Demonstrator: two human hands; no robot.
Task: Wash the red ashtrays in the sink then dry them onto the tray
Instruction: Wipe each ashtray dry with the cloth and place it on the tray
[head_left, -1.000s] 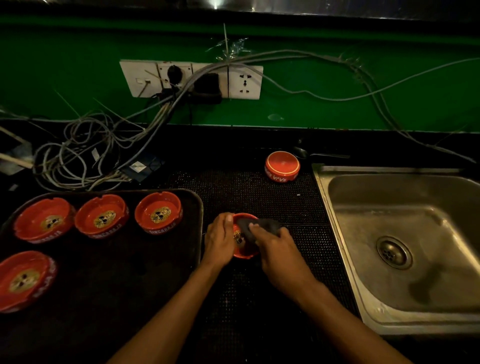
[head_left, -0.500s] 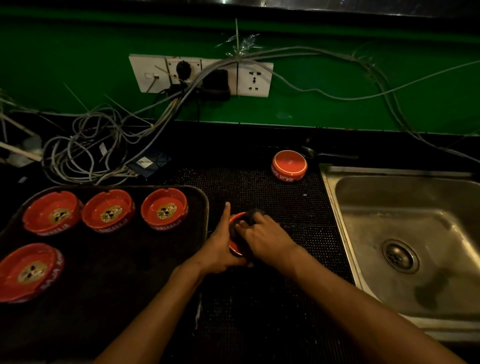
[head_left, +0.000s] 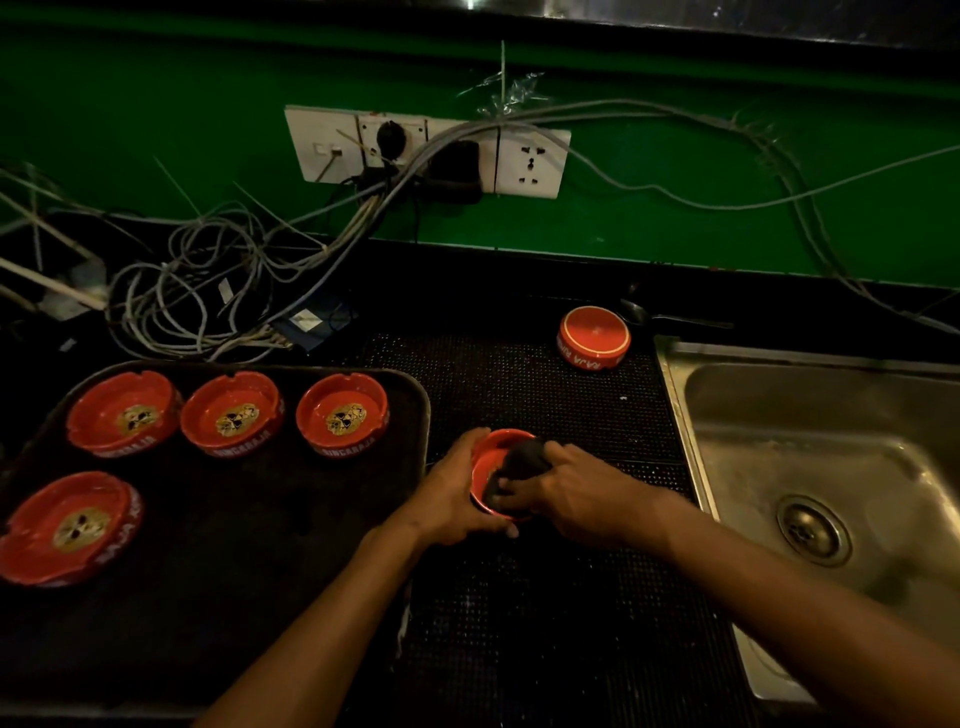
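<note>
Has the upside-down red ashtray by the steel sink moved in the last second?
No. The upside-down red ashtray keeps its spot beside the back-left corner of the steel sink; only the camera shifted.

White "SINGARAJA" lettering runs along the side walls of the round red ashtrays in the tray's back row (head_left: 343, 415); the upturned red ashtray by the sink (head_left: 594, 335) reads "RAJA".

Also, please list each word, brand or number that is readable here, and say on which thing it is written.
"SINGARAJA": on the sides of two ashtrays in the tray's back row, middle and right; the left one shows only the ending.
"RAJA": on the front ashtray on the tray; the rest is blurred.
"RAJA", upside down: on the overturned ashtray near the sink.
Small card among the cables: too blurred.
</note>
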